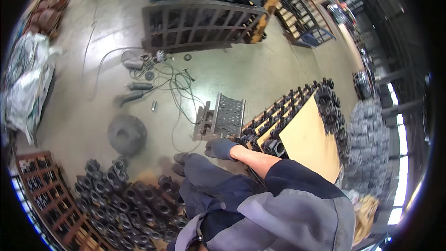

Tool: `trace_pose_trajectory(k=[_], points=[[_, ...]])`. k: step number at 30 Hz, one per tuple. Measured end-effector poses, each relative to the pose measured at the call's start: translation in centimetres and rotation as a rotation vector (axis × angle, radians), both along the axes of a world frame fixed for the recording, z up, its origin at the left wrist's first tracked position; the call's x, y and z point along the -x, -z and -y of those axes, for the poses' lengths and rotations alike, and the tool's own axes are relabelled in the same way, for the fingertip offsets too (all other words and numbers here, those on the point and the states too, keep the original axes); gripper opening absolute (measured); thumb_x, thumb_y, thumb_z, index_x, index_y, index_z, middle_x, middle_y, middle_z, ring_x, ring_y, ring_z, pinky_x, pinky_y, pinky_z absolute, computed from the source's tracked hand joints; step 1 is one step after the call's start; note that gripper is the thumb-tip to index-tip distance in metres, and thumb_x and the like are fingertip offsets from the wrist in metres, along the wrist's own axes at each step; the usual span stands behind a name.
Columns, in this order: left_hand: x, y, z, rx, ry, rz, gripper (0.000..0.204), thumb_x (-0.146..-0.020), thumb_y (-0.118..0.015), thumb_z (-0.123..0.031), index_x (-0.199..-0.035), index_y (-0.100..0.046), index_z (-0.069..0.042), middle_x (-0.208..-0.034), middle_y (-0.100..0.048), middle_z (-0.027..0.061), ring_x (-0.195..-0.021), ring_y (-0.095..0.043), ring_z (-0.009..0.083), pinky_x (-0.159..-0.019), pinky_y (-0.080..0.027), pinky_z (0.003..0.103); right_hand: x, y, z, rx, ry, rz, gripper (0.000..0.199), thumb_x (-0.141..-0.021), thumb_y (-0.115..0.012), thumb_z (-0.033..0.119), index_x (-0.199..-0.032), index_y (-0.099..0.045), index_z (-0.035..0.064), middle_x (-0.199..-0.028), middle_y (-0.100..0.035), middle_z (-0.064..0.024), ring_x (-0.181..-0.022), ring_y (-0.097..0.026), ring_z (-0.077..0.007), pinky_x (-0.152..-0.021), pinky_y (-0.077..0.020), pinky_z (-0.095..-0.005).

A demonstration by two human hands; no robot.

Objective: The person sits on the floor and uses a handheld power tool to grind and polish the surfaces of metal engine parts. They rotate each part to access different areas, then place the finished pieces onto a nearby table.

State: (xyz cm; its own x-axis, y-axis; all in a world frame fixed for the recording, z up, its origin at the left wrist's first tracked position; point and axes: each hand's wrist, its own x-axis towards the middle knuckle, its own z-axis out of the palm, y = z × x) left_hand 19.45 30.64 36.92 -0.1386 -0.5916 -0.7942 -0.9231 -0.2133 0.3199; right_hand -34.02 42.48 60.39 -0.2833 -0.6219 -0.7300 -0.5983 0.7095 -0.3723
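My right hand, in a dark glove, reaches out in front of my right thigh with its fingers curled. Its palm is turned away, so whatever it may hold is hidden. Just beyond it stands a metal step with a patterned plate. To its right rises a layered stack of dark metal castings, with light boards between the layers and a flat board on top. My left hand does not show. My dark shoes are on the floor beside a large group of ring-shaped dark castings.
Hand power tools lie on the floor among tangled cables. A round dark piece sits left of them. Ahead stands a large barred metal bin. A brown metal crate is at the lower left, near plastic-wrapped goods.
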Motion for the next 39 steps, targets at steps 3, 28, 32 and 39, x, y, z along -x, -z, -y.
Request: trace_pose_trajectory(k=[3, 28, 32, 39], points=[[5.3, -1.9, 4.7, 0.035, 0.042, -0.081, 0.02, -0.094, -0.057, -0.019, -0.105, -0.068, -0.008, -0.094, -0.07, 0.02, -0.084, -0.066, 0.0377, -0.073, -0.052, 0.049, 0.7, -1.2, -1.3, 0.1, 0.083, -0.093, 0.044, -0.091, -0.059, 0.04, -0.115, -0.071, 0.0054, -0.114, -0.069, -0.0227, -0.105, -0.066, -0.0406, -0.091, -0.0518, -0.0453], [35.5, -7.6, 16.5, -0.057, 0.235, -0.197, 0.021, -0.091, -0.056, -0.02, -0.1, -0.07, -0.008, -0.089, -0.071, 0.0177, -0.082, -0.066, 0.0342, -0.071, -0.051, 0.047, 24.0, -0.5, 7.6, 0.058, 0.277, -0.138, 0.046, -0.091, -0.06, 0.038, -0.12, -0.068, 0.004, -0.118, -0.069, -0.0219, -0.112, -0.065, -0.0388, -0.095, -0.0509, -0.0439], [36.6, -7.3, 19.6, -0.076, 0.172, -0.111, 0.021, -0.09, -0.056, -0.02, -0.1, -0.07, -0.008, -0.088, -0.071, 0.0173, -0.081, -0.066, 0.0337, -0.071, -0.051, 0.046, 29.4, -0.5, 10.2, 0.024, 0.234, -0.08, 0.043, -0.09, -0.059, 0.038, -0.117, -0.07, 0.0055, -0.115, -0.07, -0.0205, -0.109, -0.066, -0.0388, -0.095, -0.0509, -0.0441], [37.7, -6.6, 21.1, -0.086, 0.018, -0.127, 0.021, -0.09, -0.056, -0.021, -0.098, -0.071, -0.008, -0.087, -0.071, 0.0167, -0.081, -0.066, 0.0327, -0.07, -0.051, 0.046, 35.0, -1.8, 13.9, 0.137, 0.325, -0.186, 0.042, -0.091, -0.057, 0.04, -0.11, -0.072, 0.0062, -0.11, -0.071, -0.0207, -0.102, -0.067, -0.0393, -0.09, -0.0518, -0.0454]])
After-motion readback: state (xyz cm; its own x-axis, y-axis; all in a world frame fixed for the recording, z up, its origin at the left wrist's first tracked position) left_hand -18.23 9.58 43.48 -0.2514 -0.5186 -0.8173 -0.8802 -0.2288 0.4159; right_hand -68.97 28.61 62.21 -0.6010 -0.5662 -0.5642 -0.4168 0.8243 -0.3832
